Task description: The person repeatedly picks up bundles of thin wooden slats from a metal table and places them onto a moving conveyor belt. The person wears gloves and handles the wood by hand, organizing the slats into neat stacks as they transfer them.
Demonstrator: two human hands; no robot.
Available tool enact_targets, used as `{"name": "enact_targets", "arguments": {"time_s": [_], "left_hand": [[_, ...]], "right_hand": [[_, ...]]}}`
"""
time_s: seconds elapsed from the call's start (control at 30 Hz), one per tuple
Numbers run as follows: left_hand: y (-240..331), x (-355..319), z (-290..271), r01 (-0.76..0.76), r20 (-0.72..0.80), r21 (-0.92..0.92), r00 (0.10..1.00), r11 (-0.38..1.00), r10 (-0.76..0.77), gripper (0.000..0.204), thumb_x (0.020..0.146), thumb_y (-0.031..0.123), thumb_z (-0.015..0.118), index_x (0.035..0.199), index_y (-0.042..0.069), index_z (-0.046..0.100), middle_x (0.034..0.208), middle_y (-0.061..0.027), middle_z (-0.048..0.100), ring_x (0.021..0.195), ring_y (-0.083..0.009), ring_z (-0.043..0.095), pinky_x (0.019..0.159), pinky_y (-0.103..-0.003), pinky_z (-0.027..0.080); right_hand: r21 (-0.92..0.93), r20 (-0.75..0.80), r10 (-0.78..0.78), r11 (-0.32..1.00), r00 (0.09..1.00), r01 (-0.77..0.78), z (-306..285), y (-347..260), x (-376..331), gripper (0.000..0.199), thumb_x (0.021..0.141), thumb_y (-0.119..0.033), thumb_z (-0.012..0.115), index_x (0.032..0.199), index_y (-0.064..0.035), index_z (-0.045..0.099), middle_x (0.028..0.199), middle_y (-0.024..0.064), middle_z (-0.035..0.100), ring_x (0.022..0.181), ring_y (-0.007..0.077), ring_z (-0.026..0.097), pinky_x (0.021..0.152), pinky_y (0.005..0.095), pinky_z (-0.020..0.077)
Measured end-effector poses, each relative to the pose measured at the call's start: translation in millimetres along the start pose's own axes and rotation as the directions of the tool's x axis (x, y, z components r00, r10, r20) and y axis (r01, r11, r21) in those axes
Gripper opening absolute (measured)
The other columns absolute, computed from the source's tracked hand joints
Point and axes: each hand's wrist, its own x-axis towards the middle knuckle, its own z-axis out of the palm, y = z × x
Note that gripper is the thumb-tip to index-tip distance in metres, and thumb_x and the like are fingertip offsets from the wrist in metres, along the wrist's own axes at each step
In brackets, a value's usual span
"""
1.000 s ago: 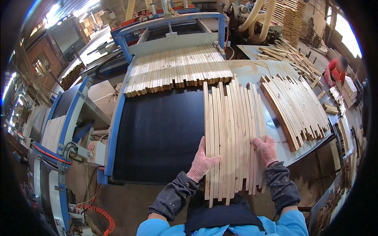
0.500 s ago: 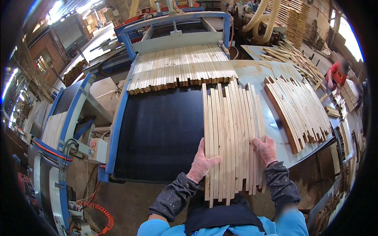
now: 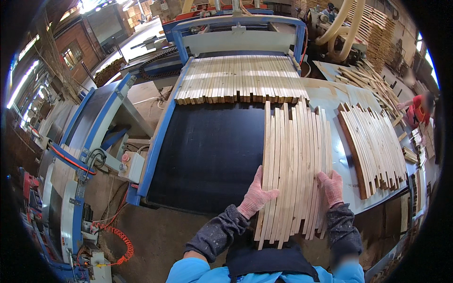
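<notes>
Both of my hands wear pink knitted gloves and press a bundle of long pale wood strips (image 3: 293, 174) from its two sides. My left hand (image 3: 256, 195) grips the left edge, thumb laid across the top of the strips. On the right edge, my right hand (image 3: 331, 187) is closed with its thumb on top. The strips lie side by side with uneven ends; their near ends stick out toward my body. Their far part is over the right side of a black conveyor belt (image 3: 207, 155), close to a row of wood strips (image 3: 240, 80) lying on it.
A blue machine frame (image 3: 238, 21) spans the belt's far end. To the right, another batch of strips (image 3: 373, 146) rests on a metal table (image 3: 325, 89). A control box (image 3: 132, 166) stands left of the belt. A person in red (image 3: 417, 111) is at the far right.
The whole view has shifted, so most things appear farther right. My hands keep their hold on the bundle, whose near ends now slant slightly more to the left.
</notes>
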Motion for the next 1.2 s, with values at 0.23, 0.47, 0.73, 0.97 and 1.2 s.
{"name": "enact_targets", "arguments": {"time_s": [0.23, 0.47, 0.73, 0.97, 1.2], "left_hand": [[16.4, -3.0, 5.4, 0.029, -0.019, 0.031, 0.999, 0.999, -0.028, 0.114, 0.086, 0.002, 0.082, 0.174, 0.003, 0.009, 0.161, -0.0165, 0.047, 0.146, -0.0262, 0.051, 0.124, -0.041, 0.042], [13.1, 2.8, -0.4, -0.002, -0.023, 0.003, 1.000, 1.000, 0.002, 0.111, 0.086, 0.002, 0.082, 0.173, 0.004, 0.012, 0.158, -0.0154, 0.048, 0.145, -0.0262, 0.051, 0.124, -0.042, 0.043], [23.9, 4.5, -25.0, 0.021, -0.090, 0.068, 0.996, 0.997, -0.015, 0.117, 0.084, 0.010, 0.084, 0.174, 0.004, 0.009, 0.161, -0.0172, 0.046, 0.148, -0.0278, 0.049, 0.125, -0.041, 0.041], [29.0, -0.8, -70.5, 0.044, -0.201, 0.034, 0.979, 0.998, -0.036, 0.119, 0.083, 0.008, 0.085, 0.174, 0.003, 0.009, 0.164, -0.0181, 0.044, 0.148, -0.0278, 0.049, 0.126, -0.040, 0.040], [56.9, -25.4, -127.2, -0.084, -0.294, -0.017, 0.953, 0.996, 0.075, 0.092, 0.083, 0.002, 0.081, 0.164, 0.006, 0.036, 0.142, -0.0085, 0.061, 0.129, -0.0190, 0.060, 0.114, -0.036, 0.050]], "right_hand": [[-0.071, -0.015, -0.035, 0.997, 0.999, 0.034, 0.3, 14.1, 10.3, 0.047, 0.091, -0.032, 0.085, 0.114, 0.0075, 0.075, 0.100, 0.0193, 0.080, 0.090, 0.0285, 0.075, 0.085, 0.0408, 0.0579], [-0.092, 0.003, -0.038, 0.995, 0.999, 0.038, 7.4, 20.7, 23.7, 0.046, 0.091, -0.032, 0.085, 0.113, 0.0080, 0.075, 0.099, 0.0198, 0.080, 0.089, 0.0295, 0.076, 0.084, 0.0410, 0.0577], [0.122, 0.113, -0.001, 0.992, 0.994, -0.013, 38.8, -11.4, 27.0, 0.046, 0.092, -0.029, 0.085, 0.120, 0.0067, 0.074, 0.106, 0.0141, 0.080, 0.094, 0.0221, 0.073, 0.087, 0.0374, 0.0580], [-0.047, 0.180, -0.001, 0.999, 0.984, 0.009, 87.8, -42.1, 37.8, 0.040, 0.092, -0.024, 0.083, 0.116, 0.0067, 0.074, 0.104, 0.0118, 0.079, 0.089, 0.0196, 0.072, 0.083, 0.0350, 0.0589], [0.084, 0.339, -0.080, 0.995, 0.937, 0.055, 168.9, -60.6, 40.6, 0.043, 0.090, -0.032, 0.086, 0.112, 0.0049, 0.077, 0.102, 0.0122, 0.081, 0.088, 0.0186, 0.074, 0.081, 0.0351, 0.0600]]}}
